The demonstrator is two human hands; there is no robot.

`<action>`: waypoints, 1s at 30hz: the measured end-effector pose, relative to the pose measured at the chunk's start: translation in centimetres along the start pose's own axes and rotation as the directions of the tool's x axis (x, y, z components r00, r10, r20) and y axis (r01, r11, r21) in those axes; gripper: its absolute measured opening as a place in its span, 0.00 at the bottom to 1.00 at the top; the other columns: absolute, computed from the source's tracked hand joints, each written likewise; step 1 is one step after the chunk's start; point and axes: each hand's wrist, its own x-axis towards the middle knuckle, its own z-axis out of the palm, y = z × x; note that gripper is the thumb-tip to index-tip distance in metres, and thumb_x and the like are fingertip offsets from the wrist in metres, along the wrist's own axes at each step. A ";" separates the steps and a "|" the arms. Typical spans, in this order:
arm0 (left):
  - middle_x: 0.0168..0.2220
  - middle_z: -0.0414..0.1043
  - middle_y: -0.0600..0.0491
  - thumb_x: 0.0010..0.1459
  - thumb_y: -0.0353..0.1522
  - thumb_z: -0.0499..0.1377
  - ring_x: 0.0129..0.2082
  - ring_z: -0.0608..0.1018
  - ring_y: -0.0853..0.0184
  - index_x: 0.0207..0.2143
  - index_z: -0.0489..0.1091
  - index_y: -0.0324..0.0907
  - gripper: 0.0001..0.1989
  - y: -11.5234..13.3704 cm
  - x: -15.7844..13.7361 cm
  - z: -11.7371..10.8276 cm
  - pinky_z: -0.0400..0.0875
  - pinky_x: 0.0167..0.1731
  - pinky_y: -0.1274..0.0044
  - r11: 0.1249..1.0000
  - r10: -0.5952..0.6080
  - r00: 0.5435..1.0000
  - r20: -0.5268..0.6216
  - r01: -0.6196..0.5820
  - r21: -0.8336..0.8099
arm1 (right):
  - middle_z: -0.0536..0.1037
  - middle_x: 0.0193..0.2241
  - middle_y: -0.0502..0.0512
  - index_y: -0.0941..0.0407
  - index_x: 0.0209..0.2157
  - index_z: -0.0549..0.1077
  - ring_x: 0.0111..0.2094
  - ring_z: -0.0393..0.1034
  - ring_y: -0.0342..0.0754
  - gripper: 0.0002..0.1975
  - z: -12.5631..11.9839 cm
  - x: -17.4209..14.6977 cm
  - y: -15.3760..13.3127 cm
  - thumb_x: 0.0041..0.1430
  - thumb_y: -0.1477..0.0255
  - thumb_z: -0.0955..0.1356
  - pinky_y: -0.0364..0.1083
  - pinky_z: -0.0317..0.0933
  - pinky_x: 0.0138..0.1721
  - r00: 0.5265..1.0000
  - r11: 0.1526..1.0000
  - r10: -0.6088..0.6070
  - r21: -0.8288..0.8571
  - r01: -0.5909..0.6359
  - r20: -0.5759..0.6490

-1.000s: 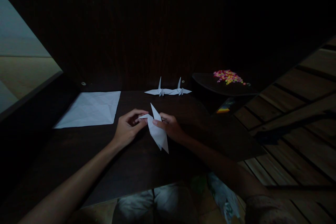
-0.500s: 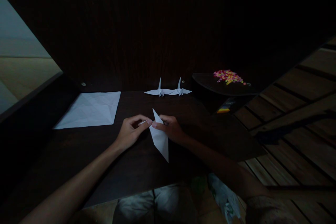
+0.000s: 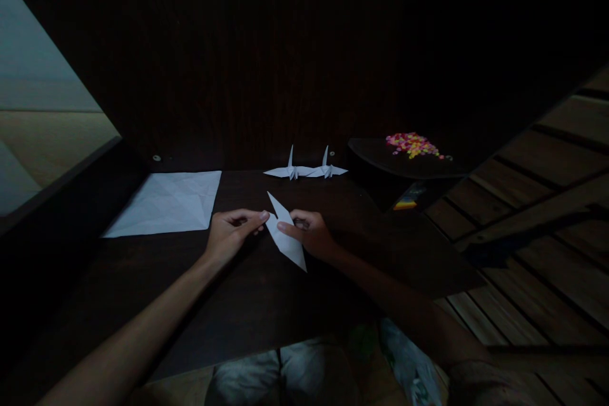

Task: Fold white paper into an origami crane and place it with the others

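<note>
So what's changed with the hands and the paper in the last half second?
The left hand has drawn left, its thumb parting from the thumb of the right hand. The upper point of the folded paper has swung left, the lower one up. Nothing was visibly let go. The flat sheet, two paper birds and colourful pile stayed put.
</note>
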 end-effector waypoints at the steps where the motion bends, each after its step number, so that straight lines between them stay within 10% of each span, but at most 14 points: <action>1: 0.20 0.74 0.53 0.42 0.39 0.69 0.20 0.72 0.70 0.25 0.78 0.39 0.12 0.0 0.1 0.0 0.65 0.23 0.79 1.000 -0.009 1.000 -0.011 0.009 -0.003 | 0.68 0.19 0.46 0.58 0.22 0.70 0.21 0.60 0.39 0.12 0.0 0.0 0.0 0.47 0.64 0.72 0.39 0.52 0.22 1.000 1.000 -0.008 -0.019 0.008 -0.017; 17: 0.19 0.73 0.51 0.44 0.43 0.67 0.20 0.70 0.70 0.21 0.76 0.38 0.16 -0.1 0.1 -0.1 0.66 0.23 0.79 1.000 -0.019 1.000 0.013 0.019 0.021 | 0.70 0.22 0.49 0.58 0.23 0.71 0.25 0.64 0.41 0.12 0.2 -0.4 0.1 0.53 0.65 0.69 0.41 0.57 0.28 0.951 0.925 -0.277 -0.308 0.225 -0.137; 30: 0.26 0.68 0.55 0.49 0.38 0.65 0.25 0.69 0.70 0.34 0.75 0.40 0.12 0.2 -2.1 2.2 0.64 0.26 0.79 0.888 0.354 0.929 0.110 -0.371 0.272 | 0.73 0.25 0.51 0.58 0.29 0.71 0.28 0.67 0.44 0.20 0.0 0.5 0.6 0.42 0.57 0.75 0.43 0.61 0.31 0.998 0.937 0.024 0.349 -0.004 -0.052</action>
